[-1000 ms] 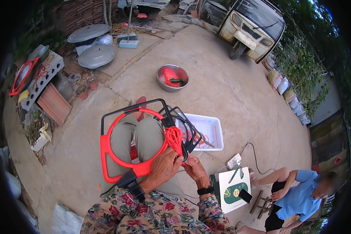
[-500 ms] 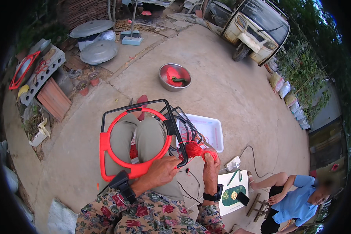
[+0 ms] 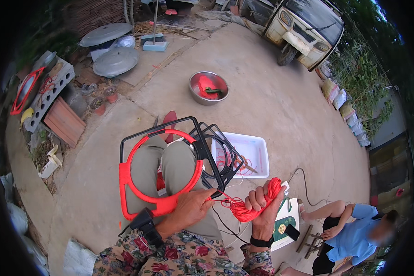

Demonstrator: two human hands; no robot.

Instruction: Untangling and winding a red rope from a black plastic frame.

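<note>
A black rectangular frame with a ring in it (image 3: 124, 179) rests over my lap. Red cord is wrapped closely round most of the ring and the near left side, while the far and right bars show bare black. At the frame's near right corner, my left hand (image 3: 192, 208) is closed, its thumb and forefinger pinching red cord against or beside the frame. Off to the right, my right hand (image 3: 263, 209) grips a hank of red cord (image 3: 248, 210). Strands run from the hank to my left fingertips.
More black frames (image 3: 232, 154) lean by a white tray (image 3: 262, 156) holding red cord scraps. A steel bowl (image 3: 198, 97) with red and green things stands ahead. Cables and a power strip (image 3: 285, 186) lie right, near a white box (image 3: 287, 211) and a seated person (image 3: 354, 230).
My right hand has moved right with the hank, turning it so more of the bundle shows. The strands toward my left hand are longer. My left hand stays at the frame corner.
</note>
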